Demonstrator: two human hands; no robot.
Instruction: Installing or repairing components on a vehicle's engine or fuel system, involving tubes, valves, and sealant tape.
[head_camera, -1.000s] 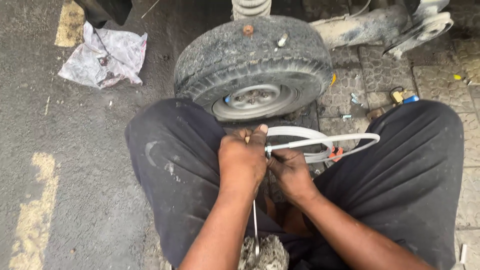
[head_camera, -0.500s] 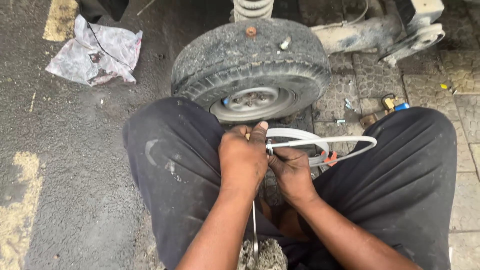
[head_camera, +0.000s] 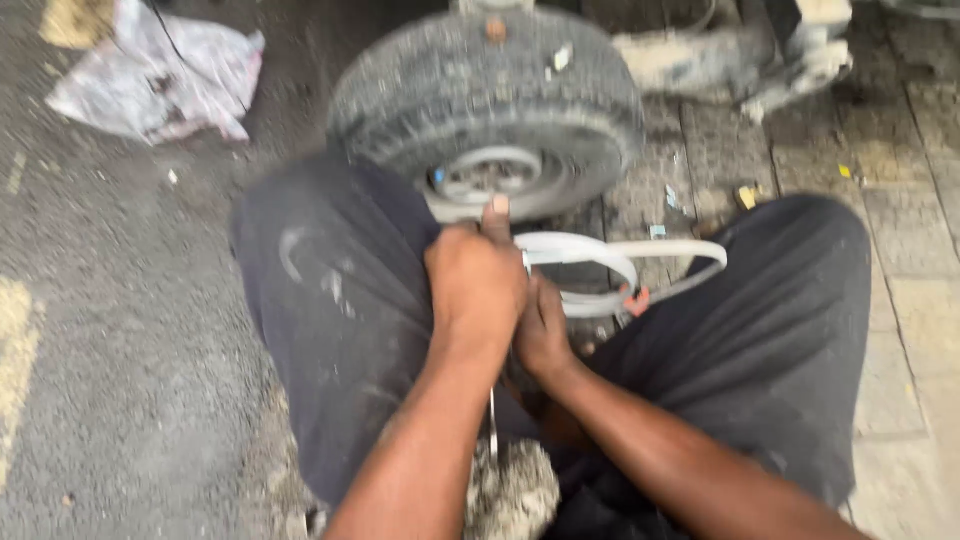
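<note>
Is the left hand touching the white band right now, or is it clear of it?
Touching. The head view shows the left hand closed over the near end of the white band, which emerges straight from its fingers; the right hand sits just under it.

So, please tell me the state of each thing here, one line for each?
Left hand: closed in a grip on the white band, thumb up.
Right hand: closed, tucked under the left hand.
White band: looped, one end in the hands.
Tyre: lying flat on the ground.
Cloth: crumpled.

Single head-worn camera looks steeply down, close over the lap, facing the tyre (head_camera: 487, 95) ahead.
</note>
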